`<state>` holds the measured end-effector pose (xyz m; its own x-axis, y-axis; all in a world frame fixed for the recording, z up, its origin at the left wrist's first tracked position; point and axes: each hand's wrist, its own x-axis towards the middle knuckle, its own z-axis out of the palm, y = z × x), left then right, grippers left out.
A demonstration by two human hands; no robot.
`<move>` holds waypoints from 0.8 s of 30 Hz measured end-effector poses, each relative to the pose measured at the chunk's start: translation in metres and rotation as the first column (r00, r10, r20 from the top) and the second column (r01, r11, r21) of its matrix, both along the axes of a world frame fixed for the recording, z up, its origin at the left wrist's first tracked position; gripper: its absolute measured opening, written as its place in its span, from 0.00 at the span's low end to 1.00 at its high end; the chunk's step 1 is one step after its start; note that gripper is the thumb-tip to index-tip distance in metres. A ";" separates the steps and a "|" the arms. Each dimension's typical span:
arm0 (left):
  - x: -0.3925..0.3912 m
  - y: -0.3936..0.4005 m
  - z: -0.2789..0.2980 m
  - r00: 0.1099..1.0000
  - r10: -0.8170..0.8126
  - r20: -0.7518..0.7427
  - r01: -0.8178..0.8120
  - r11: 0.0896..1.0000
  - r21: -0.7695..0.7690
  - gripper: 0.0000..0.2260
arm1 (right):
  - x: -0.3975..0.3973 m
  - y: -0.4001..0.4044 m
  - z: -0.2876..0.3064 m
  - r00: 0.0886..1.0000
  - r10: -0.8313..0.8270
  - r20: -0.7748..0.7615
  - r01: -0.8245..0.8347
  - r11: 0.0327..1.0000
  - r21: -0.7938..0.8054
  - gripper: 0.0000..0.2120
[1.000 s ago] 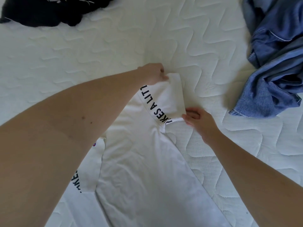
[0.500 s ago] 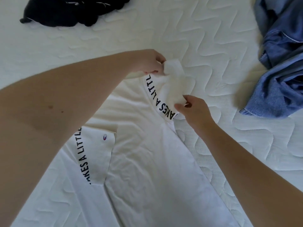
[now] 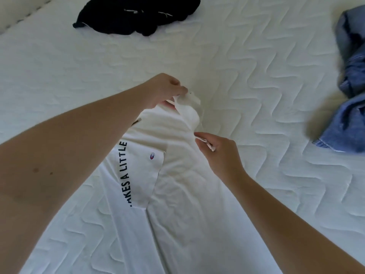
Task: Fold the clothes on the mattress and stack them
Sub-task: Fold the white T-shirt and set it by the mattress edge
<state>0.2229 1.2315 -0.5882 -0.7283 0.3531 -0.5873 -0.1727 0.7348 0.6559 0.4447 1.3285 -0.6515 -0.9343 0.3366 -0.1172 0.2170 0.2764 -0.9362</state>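
Over the white shirt (image 3: 177,184), left hand (image 3: 164,91) and right hand (image 3: 219,153) pinch its sleeve.

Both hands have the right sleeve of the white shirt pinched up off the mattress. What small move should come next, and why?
Probably carry the sleeve inward and lay it flat on the white shirt. The left hand and right hand each pinch one of its ends, lifted, while the other sleeve already lies folded over the body.
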 end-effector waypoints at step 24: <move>0.090 -0.178 -0.097 0.902 0.409 -0.134 -0.423 0.901 -0.096 0.09 | 0.083 -0.079 -0.083 0.806 0.348 0.479 -0.584 0.597 0.550 0.35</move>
<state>0.3132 1.0535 -0.6850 -0.8545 -0.0644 -0.5154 -0.4132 0.6855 0.5994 0.5273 1.2490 -0.7345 -0.9387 -0.0396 -0.3425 0.1017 0.9174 -0.3847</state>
